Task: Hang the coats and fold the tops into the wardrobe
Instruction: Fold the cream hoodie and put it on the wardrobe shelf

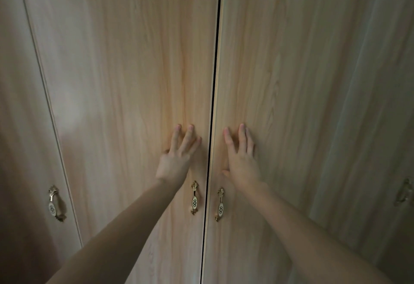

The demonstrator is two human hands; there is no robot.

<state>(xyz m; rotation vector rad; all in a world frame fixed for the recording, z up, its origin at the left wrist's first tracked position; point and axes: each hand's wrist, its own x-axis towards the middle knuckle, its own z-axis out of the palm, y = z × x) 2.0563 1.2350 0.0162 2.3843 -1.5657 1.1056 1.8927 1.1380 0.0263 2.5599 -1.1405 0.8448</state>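
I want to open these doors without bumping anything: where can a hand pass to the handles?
Bare wood lies below the left hand around the left handle, and below the right hand around the right handle. It is tight only at the dark gap between the two doors.

The wardrobe (125, 64) fills the view with pale wood-grain doors, all closed or nearly so. Its two middle doors meet at a thin dark vertical gap (212, 109). Each carries an ornate brass handle with a white oval inset just beside that gap, one on the left door (194, 197) and one on the right door (220, 204). Another matching handle (55, 203) sits on the door at the far left edge, and a blurred one (405, 192) at the far right edge.
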